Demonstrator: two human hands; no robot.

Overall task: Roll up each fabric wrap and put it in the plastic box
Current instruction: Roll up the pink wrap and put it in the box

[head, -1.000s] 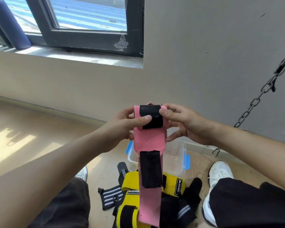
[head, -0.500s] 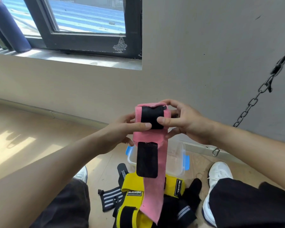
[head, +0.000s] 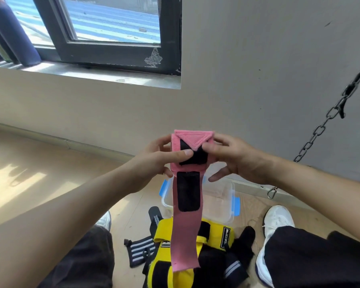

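Note:
I hold a pink fabric wrap (head: 185, 235) with black hook-and-loop patches up in front of me. Its top is partly rolled, with a pink triangular flap folded over a black patch. My left hand (head: 160, 161) pinches the roll from the left, thumb on the black patch. My right hand (head: 231, 159) grips it from the right. The loose tail hangs down over a clear plastic box (head: 218, 202) with blue clips on the floor. Yellow wraps (head: 218, 233), black wraps (head: 239, 256) and a striped one (head: 139, 249) lie between my feet.
A metal chain (head: 320, 129) hangs at the right and ends in a clip near the skirting. My white shoes (head: 274, 223) flank the pile. The wall and a dark-framed window (head: 116, 53) are ahead. Wooden floor (head: 29, 175) stretches to the left.
The roll has turned further, bringing a pink triangular flap over the top black patch. The hanging tail has shortened and risen slightly.

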